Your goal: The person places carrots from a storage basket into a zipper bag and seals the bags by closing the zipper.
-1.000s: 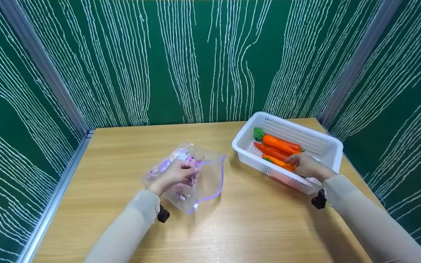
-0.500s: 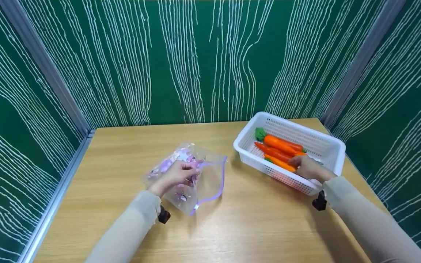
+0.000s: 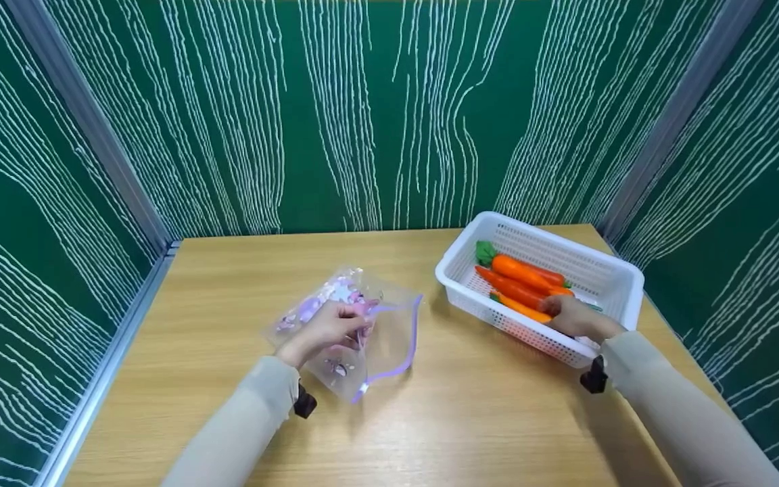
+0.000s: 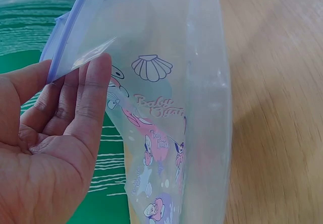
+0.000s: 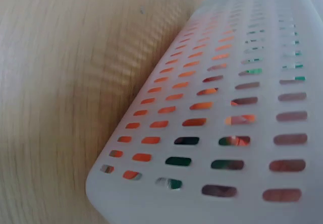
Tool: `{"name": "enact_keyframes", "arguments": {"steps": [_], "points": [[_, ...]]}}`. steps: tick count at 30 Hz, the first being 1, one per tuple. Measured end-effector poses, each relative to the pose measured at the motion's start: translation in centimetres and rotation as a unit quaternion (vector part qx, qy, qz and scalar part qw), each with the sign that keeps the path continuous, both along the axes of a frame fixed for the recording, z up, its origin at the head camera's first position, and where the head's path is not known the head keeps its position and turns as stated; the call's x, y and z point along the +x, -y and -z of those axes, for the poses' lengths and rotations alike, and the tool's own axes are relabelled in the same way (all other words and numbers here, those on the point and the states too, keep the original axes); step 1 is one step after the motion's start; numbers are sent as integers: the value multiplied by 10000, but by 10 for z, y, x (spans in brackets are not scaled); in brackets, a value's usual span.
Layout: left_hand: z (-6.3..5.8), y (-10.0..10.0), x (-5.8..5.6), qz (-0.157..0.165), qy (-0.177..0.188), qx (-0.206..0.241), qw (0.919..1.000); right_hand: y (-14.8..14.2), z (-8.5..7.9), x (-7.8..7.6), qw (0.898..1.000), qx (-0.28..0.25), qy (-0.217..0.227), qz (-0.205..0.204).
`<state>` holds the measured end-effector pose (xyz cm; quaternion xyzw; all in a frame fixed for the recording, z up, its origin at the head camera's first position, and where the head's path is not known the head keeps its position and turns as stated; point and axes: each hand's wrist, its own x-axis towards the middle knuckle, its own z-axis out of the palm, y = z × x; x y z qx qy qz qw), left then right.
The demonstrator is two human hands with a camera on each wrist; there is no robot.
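A clear zip bag (image 3: 393, 338) with a purple zip edge and pink and purple cartoon prints lies towards the left of the table. My left hand (image 3: 332, 326) pinches its upper layer near the mouth, lifting it so the mouth gapes; the left wrist view shows thumb and fingers (image 4: 97, 90) at the purple strip. My right hand (image 3: 577, 316) reaches down into a white perforated basket (image 3: 454, 292). Its fingers touch the carrots at their right ends. Below them the fingertips are hidden. Several carrots (image 3: 521, 272), orange and red-orange, lie side by side, one with a green leafy top (image 3: 485, 252).
The wooden table (image 3: 457, 412) carries the bag and basket. Green panels (image 3: 389, 122) with white wavy lines stand at the back and both sides, joined by grey metal posts (image 3: 680, 115). The basket's side wall (image 5: 202, 108) fills much of the right wrist view.
The whole head view shifts slightly right and down. Against the carrots my right hand has barely moved, and my left hand keeps its pinch on the bag.
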<state>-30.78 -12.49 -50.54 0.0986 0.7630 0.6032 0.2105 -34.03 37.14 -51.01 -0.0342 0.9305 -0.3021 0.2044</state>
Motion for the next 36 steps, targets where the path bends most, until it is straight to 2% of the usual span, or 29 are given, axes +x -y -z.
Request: {"name": "enact_keyframes", "arguments": {"steps": [6,17,23,27,36], "points": [[-1,0,0,27,-29,25,10000,0,1,0,9998,-126,124,103],[-1,0,0,118,-75,113,9998,-2,2,-1,10000,14,-50,0],[-1,1,0,71,-136,90,9998,-2,-5,0,9995,-115,-270,68],[-3,2,1,34,-98,-7,9999,-3,-12,2,9988,-321,-219,294],[-4,3,0,46,-225,-21,9997,-4,-23,5,9970,-548,-347,430]]}}
